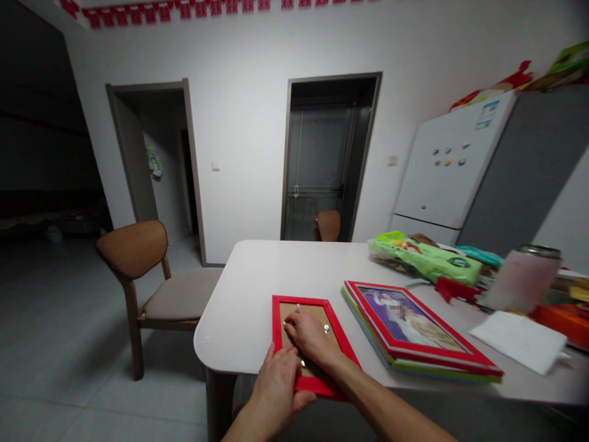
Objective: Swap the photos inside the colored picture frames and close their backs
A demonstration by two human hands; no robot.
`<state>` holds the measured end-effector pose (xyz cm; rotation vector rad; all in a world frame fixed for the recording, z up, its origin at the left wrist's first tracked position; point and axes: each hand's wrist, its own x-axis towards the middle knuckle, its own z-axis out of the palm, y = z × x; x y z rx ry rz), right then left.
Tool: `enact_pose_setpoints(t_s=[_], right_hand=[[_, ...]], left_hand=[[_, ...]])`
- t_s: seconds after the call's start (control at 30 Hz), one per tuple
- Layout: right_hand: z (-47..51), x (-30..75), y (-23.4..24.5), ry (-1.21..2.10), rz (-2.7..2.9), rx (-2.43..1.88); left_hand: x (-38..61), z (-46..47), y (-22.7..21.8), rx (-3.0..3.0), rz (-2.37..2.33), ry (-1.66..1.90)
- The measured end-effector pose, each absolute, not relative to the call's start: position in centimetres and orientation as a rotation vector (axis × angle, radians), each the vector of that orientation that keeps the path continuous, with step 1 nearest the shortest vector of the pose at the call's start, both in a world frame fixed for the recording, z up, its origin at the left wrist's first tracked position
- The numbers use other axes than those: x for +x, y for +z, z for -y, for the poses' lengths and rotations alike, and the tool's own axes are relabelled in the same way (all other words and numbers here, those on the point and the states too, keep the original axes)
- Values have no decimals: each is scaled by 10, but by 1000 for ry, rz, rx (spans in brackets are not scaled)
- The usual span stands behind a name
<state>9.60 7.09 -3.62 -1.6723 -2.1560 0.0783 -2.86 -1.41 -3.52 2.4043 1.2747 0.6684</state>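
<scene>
A red picture frame (324, 388) lies back side up at the table's near edge, showing its brown backing board (310, 312). Small metal clips (326, 328) sit around the board. My left hand (278, 377) grips the frame's near left corner, its thumb at the near edge and its fingers over the left side. Across the board reaches my right hand (307, 334), fingers bent and closed at a clip by the left edge; the fingertips partly hide that clip.
Right of my hands is a stack of framed pictures (414, 319), a red one on top. Farther right are a green package (427, 258), a pink jar (524, 276) and white paper (519, 337). A wooden chair (133, 245) stands left of the white table (243, 270).
</scene>
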Motion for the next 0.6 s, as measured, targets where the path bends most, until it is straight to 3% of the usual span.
enact_pose_setpoints(t_s=[0.3, 0.6], right_hand=[[-98, 121, -43, -1, 2005, -1948], [-54, 130, -26, 12, 2068, -1803]], left_hand=[[-29, 15, -36, 2387, -1309, 622], [-28, 16, -28, 2355, -1332, 543]])
